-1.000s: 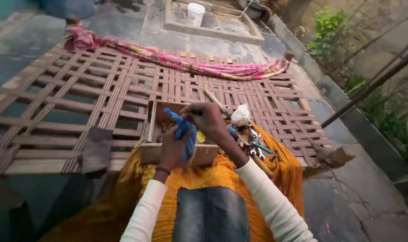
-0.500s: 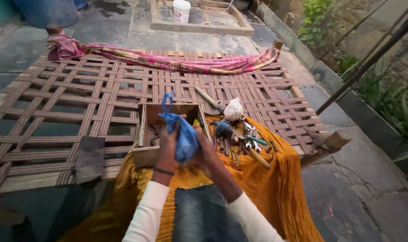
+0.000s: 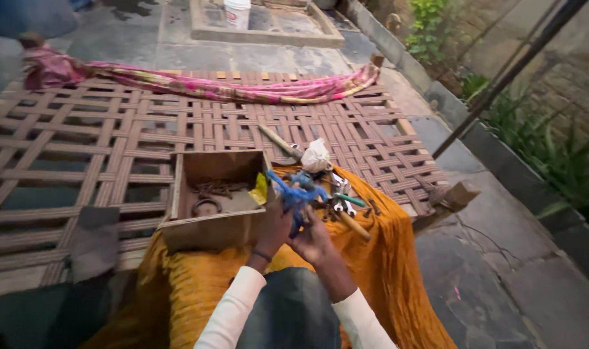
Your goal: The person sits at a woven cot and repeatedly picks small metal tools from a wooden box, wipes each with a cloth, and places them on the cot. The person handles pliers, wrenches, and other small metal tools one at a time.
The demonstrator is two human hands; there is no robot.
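- Wooden box sits left on the orange cloth, rusty metal inside.
- Left hand and right hand each clench their grip on the crumpled blue bag, just right of the box.
- Tools lie right; woven cot stretches open far left.

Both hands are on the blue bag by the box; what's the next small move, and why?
Probably keep working the blue bag open before anything else: left hand and right hand both grip it above the orange cloth, and neither hand is free for the tools or box.
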